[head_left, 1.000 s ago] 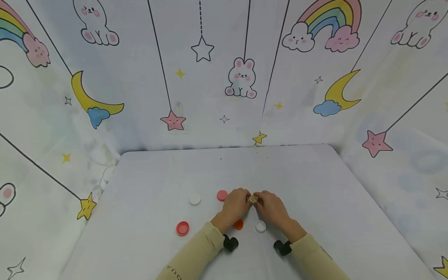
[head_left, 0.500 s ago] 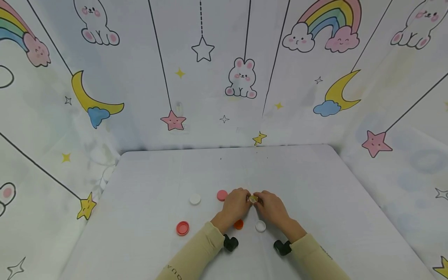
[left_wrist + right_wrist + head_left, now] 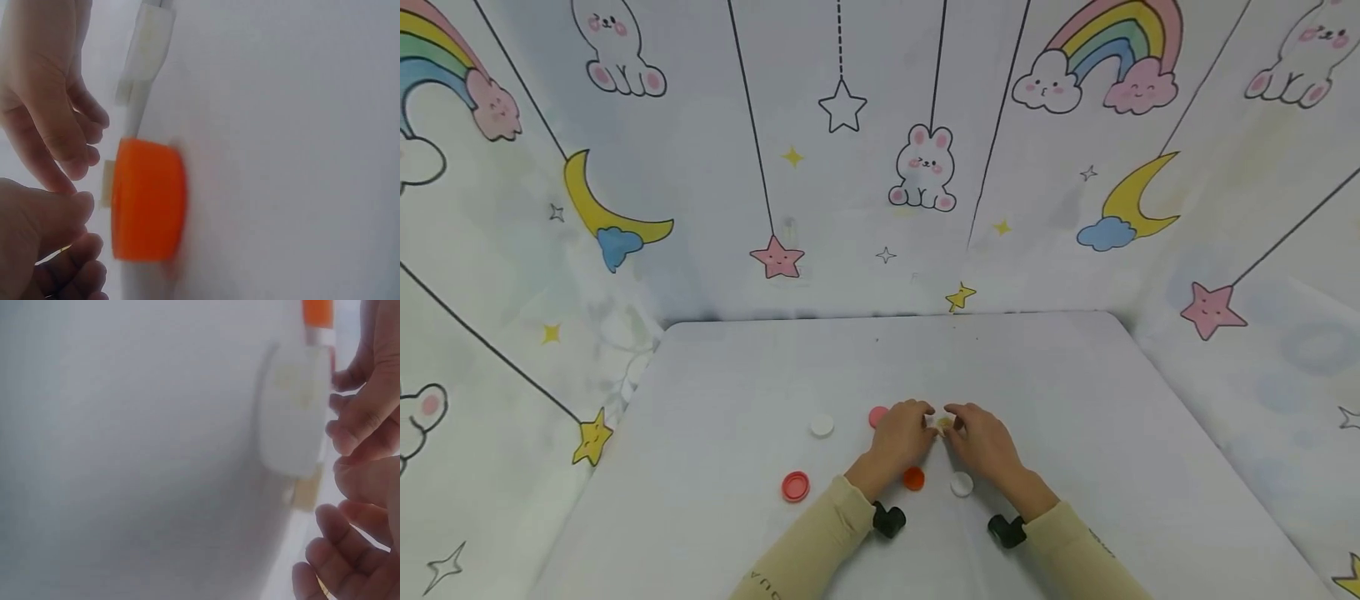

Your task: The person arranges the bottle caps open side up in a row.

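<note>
A small pale-yellow round piece (image 3: 944,423) lies between my two hands, its lower part covered by the thumbs. My left hand (image 3: 901,435) is just left of it, index finger reaching forward and thumb near the piece. Mirroring it from the right, my right hand (image 3: 987,439) has its index finger lifted away from the thumb. Both wrist views show the two thumbs close together, with only a sliver of yellow rim behind the fingers. Nearest me lie an orange bottle cap (image 3: 149,200) and a white cap (image 3: 290,415).
A red cap (image 3: 796,486) and another white cap (image 3: 822,426) lie to the left on the white table (image 3: 760,367). Partly behind my left hand is a pink cap (image 3: 876,417). Patterned cloth walls (image 3: 715,208) surround the table's back and sides.
Earlier, both hands pinched the small yellow piece between them. Now the index fingers have parted from it and spread. The head view has shifted slightly; the caps stay in place.
</note>
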The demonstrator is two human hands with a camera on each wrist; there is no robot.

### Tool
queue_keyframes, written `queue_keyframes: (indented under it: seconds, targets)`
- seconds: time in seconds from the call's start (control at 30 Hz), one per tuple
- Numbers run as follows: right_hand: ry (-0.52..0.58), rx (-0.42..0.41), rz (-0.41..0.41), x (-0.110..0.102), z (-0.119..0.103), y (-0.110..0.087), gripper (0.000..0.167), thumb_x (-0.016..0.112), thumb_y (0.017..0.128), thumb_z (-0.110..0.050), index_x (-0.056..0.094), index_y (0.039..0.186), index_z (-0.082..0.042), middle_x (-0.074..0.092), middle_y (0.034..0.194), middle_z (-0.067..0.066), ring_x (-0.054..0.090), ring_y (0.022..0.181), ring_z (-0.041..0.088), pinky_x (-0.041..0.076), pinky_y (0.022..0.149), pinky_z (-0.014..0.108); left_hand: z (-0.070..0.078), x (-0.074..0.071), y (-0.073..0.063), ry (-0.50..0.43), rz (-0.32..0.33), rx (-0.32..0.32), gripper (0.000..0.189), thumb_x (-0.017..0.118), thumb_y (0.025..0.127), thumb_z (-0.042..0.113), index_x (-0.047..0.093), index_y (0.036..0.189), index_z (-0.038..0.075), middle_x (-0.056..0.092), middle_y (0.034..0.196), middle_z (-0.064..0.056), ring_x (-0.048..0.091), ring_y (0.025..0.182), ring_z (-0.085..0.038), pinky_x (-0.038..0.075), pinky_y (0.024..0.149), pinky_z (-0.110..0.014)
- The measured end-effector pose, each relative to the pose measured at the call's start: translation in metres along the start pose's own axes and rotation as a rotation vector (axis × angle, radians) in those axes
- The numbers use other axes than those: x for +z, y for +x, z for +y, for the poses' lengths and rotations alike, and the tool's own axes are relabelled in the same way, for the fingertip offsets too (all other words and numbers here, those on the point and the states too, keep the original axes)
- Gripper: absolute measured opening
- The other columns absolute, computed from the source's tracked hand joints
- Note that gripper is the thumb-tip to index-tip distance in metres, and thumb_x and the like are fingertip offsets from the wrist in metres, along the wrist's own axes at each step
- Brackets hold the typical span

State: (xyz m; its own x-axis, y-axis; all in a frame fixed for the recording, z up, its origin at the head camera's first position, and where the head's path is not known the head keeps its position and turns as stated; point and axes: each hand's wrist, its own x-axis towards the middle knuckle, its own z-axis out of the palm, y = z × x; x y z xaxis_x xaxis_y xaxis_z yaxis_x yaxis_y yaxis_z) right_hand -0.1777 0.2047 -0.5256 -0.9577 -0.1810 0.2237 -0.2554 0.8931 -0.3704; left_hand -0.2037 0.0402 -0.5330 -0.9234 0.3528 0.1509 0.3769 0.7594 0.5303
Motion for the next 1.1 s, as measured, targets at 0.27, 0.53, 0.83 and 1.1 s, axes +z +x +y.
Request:
queue_keyframes:
  seconds: [0.27,0.53,0.83,1.1]
  targets:
    - [-0.002,-0.037,0.027,-0.002,-0.015,0.006,0.03,0.074,0.086,-0.017,0.07,0.115,-0.011,0.063,0.084,-0.003,0.049,0.063,0.008,0.044,0.057,0.025,-0.018,-0.013,-0.006,0.049,0.09,0.02,0.025,0.075,0.085,0.023,0.071,0.108,0.014,0.062,0.081,0.005,0.056,0.072,-0.01,0.046,0.063,-0.023]
    - [-0.008,-0.062,0.004,0.003,-0.028,0.015,0.031,0.076,0.084,-0.018,0.071,0.114,-0.011,0.063,0.084,-0.003,0.049,0.064,0.008,0.045,0.059,0.024,-0.042,-0.028,-0.017,0.04,0.14,-0.006,0.023,0.076,0.085,0.021,0.072,0.106,0.012,0.06,0.078,0.005,0.055,0.071,-0.01,0.047,0.063,-0.025]
    - [0.001,-0.073,-0.084,0.01,-0.044,0.027,0.033,0.075,0.085,-0.021,0.07,0.116,-0.011,0.06,0.083,-0.005,0.048,0.064,0.008,0.044,0.06,0.025,-0.053,-0.044,-0.027,0.035,0.166,-0.052,0.02,0.073,0.085,0.016,0.072,0.103,0.009,0.065,0.088,-0.003,0.061,0.081,-0.02,0.052,0.071,-0.033]
    - [-0.015,-0.075,-0.141,0.018,-0.055,0.034,0.034,0.075,0.085,-0.023,0.069,0.117,-0.011,0.06,0.083,-0.003,0.051,0.067,0.011,0.047,0.065,0.027,-0.063,-0.049,-0.031,0.052,0.169,-0.078,0.021,0.074,0.085,0.021,0.072,0.104,0.01,0.062,0.084,-0.002,0.059,0.077,-0.016,0.048,0.064,-0.029]
